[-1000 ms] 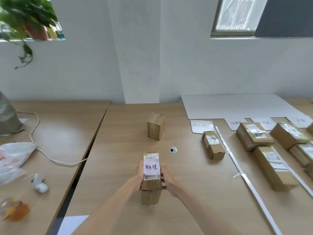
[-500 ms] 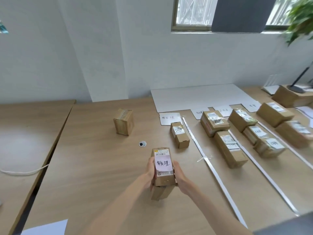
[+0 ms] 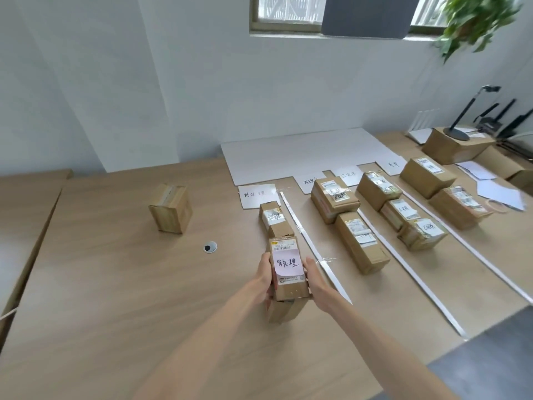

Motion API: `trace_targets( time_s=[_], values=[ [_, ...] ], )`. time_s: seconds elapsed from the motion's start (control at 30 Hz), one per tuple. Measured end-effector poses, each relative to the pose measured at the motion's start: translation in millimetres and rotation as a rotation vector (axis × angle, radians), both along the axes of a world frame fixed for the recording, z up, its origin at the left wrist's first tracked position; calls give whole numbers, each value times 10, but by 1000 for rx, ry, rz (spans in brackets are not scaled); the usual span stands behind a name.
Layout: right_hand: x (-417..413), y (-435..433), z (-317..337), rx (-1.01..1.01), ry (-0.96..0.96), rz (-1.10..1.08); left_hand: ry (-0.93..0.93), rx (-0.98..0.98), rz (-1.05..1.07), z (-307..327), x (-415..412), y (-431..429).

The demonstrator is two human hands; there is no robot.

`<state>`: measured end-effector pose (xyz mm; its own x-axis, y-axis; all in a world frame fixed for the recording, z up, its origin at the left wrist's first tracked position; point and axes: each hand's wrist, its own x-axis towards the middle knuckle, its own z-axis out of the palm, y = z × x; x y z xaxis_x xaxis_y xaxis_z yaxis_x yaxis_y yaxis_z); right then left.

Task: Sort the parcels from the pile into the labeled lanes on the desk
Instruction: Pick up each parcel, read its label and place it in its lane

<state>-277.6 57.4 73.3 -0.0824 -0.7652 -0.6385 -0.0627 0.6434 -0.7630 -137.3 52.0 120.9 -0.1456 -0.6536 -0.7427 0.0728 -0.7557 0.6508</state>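
Two-handed, gripping the pink-noted parcel [image 3: 288, 269] with left hand [image 3: 266, 277] and right hand [image 3: 316, 280] curled round its sides; carried rightward since a second ago, now just short of the lane parcel [image 3: 273, 219] under the leftmost label [image 3: 255, 194], probably bound there.

A small brown cardboard parcel [image 3: 288, 269], with a barcode label and a pink handwritten note on its upward face, is gripped by its long sides between the left hand [image 3: 264, 277] and right hand [image 3: 315, 280], lower centre of the frame. Just beyond it a second parcel [image 3: 275, 222] lies in the leftmost lane, below a handwritten white label [image 3: 256, 194]. A taped parcel [image 3: 170, 208] stands alone at centre left
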Motion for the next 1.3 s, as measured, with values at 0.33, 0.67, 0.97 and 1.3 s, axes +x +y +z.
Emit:
trace_targets(
  time_s=[0.33,0.67,0.97,1.3],
  values=[
    [-952,-693,-257,4,-25,128,-72,14,180,-187,-940,-525],
    [-1405,-1230,-437,39,-116,256,-116,39,339,-317,-1447,-862],
    [-1443,-1376,-364,38,-82,359,-184,31,376,-362,-1490,-1013],
    [-1633,-1515,-173,59,-9,323,-228,17,306,-292,-1550,-1098]
  ],
)
